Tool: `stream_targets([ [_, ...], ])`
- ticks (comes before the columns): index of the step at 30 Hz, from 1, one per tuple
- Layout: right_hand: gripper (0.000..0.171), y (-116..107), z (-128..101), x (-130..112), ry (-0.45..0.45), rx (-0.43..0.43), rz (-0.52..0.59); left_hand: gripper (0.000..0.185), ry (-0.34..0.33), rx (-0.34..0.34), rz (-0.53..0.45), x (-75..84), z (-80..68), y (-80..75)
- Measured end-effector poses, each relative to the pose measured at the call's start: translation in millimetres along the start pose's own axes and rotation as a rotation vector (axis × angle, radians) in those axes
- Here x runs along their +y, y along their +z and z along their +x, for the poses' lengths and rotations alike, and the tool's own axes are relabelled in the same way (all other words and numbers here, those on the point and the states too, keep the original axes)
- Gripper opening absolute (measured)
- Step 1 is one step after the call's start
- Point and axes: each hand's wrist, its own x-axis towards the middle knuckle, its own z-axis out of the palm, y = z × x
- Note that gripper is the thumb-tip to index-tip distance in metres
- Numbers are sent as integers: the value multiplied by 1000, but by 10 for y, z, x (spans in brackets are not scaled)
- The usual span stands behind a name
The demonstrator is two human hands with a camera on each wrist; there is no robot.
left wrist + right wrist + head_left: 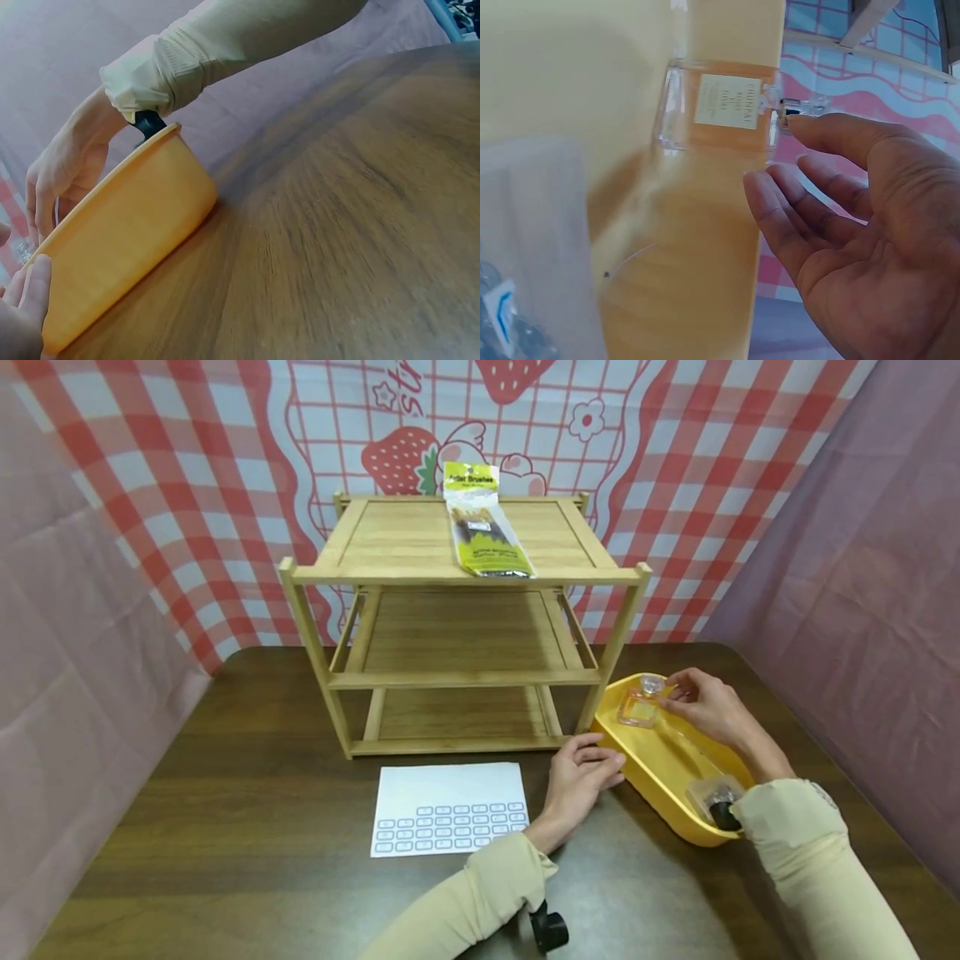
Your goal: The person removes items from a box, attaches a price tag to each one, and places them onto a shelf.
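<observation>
A perfume bottle (638, 710) with a clear stopper and peach-tinted liquid leans at the far end of the yellow basin (660, 747). My right hand (708, 706) reaches over the basin to the stopper. In the right wrist view the thumb (829, 131) is at the bottle's neck, while the other fingers are loosely bent below it, apart from the glass. My left hand (576, 781) is at the basin's near left side, its fingertips against the yellow wall (127, 225) close to the rim. A clear plastic box (536, 217) with small items lies in the basin's near end.
A three-tier wooden rack (465, 678) stands left of the basin, with a pack of artist brushes (483, 531) on its top shelf. In front lies a white sheet (450, 785) printed with small boxes. Black wrist mounts (550, 929) stick out from the sleeves.
</observation>
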Motion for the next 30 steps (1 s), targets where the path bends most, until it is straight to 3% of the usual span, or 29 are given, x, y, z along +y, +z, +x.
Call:
stream_targets([
  [12,36,106,30,83,-2,-5,57,41,-29,60,-76,-63,56,126],
  [30,36,170,36,109,-11,2,42,40,-20,135,-86,-134,135,207],
])
